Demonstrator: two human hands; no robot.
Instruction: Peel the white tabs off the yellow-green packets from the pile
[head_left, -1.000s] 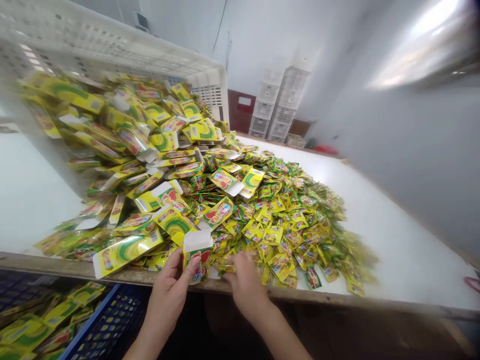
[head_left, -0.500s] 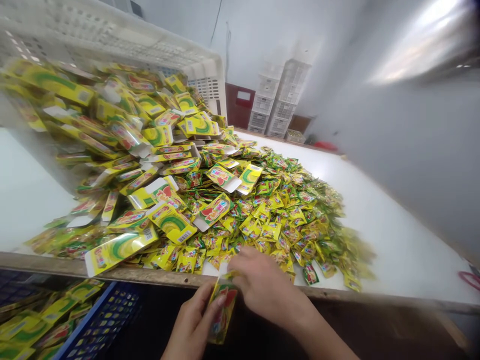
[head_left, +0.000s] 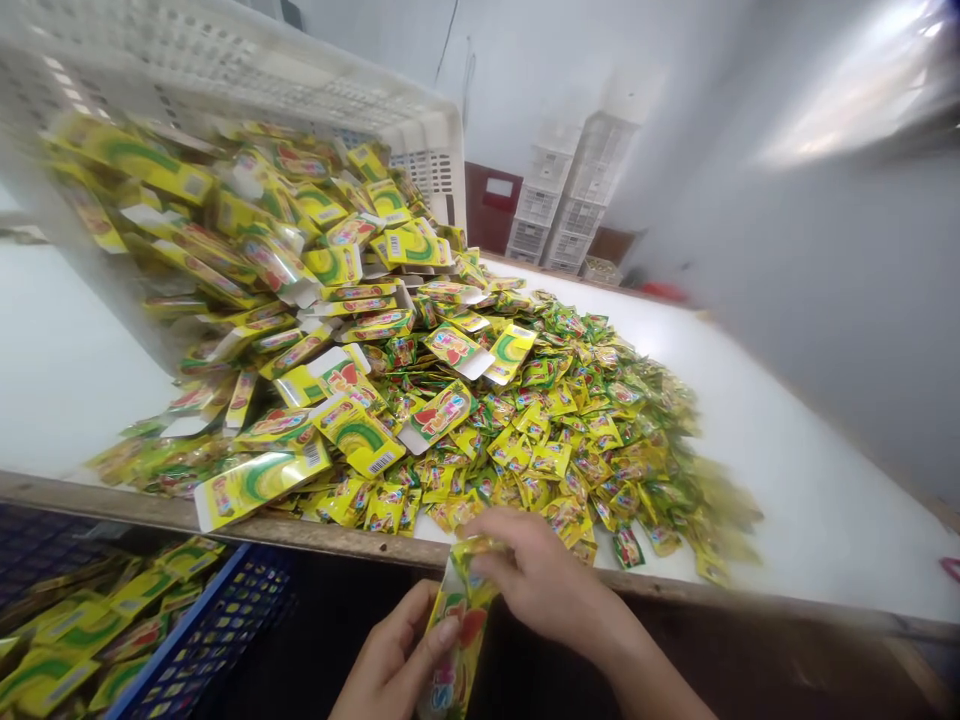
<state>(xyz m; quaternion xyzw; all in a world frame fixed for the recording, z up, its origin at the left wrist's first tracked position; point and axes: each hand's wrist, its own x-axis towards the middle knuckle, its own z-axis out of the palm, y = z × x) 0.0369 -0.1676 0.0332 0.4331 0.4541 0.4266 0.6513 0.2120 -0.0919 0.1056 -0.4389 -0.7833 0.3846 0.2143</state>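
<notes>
My left hand (head_left: 401,650) is closed around a small yellow carton (head_left: 459,655), thumb across its printed front, below the table edge. The carton stands upright and slightly tilted, its top end open with a white inner side showing. At that open end my right hand (head_left: 521,565) pinches a small yellow packet (head_left: 480,547), partly hidden by the fingers. Just beyond the hands lies a big heap of small yellow-green packets (head_left: 551,460) on the white table. Several empty-looking yellow boxes (head_left: 442,415) with raised flaps lie over the heap's left side.
A white plastic crate (head_left: 420,125) lies tipped on its side at left, boxes spilling out. A blue basket (head_left: 202,630) holding yellow boxes stands below the wooden table edge (head_left: 330,535). Stacked white crates (head_left: 589,190) stand by the far wall. A red object (head_left: 664,291) sits at the back.
My right hand has come from the heap's near edge down to the carton's open end. The carton has tilted a little, and the whole view has shifted slightly.
</notes>
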